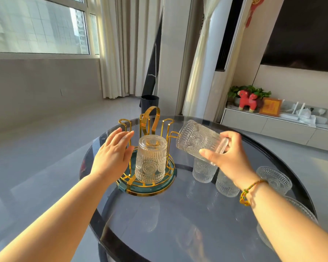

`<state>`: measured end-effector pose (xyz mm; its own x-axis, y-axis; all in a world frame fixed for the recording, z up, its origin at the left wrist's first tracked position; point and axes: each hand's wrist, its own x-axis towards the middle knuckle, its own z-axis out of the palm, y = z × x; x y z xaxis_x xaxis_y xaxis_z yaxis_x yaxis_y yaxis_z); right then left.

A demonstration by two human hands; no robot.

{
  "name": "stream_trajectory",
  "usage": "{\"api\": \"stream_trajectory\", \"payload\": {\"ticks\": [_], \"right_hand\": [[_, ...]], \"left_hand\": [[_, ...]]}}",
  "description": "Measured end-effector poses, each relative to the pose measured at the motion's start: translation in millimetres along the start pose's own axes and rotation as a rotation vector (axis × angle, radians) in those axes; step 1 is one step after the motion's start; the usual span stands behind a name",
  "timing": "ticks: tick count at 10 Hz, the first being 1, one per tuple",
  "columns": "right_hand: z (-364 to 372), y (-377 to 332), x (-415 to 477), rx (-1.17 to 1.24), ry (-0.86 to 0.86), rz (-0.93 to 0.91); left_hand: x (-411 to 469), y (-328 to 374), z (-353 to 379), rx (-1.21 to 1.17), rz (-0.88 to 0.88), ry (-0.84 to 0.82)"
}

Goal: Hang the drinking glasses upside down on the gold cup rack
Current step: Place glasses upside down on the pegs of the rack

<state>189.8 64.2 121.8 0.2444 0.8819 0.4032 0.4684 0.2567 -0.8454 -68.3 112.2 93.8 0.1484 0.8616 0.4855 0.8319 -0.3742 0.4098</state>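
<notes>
From the head camera, a gold cup rack [147, 127] with a green round base stands on a round dark glass table [178, 224]. One ribbed drinking glass [151, 159] already sits upside down on a front prong of the rack. The left hand [112, 156] is open, fingers spread and flat, just beside the rack's left side, holding nothing. The right hand [229, 157] grips a second glass [197, 138] near its rim, tilted on its side in the air with its bottom pointing toward the rack's right prongs. A woven bracelet [248, 191] circles the right wrist. Under and beside that hand, more glasses stand upright on the table: one [203, 173] nearest the rack, another [226, 186] beside it, and a third [275, 179] further right
</notes>
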Motion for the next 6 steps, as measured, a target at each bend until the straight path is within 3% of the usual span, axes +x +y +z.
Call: {"api": "stream_trajectory", "payload": {"ticks": [6], "right_hand": [[33.6, -52.7, 75.9, -0.524, -0.351, -0.164]], "left_hand": [[0.6, -11.2, 5.1, -0.057, 0.029, 0.022]]}}
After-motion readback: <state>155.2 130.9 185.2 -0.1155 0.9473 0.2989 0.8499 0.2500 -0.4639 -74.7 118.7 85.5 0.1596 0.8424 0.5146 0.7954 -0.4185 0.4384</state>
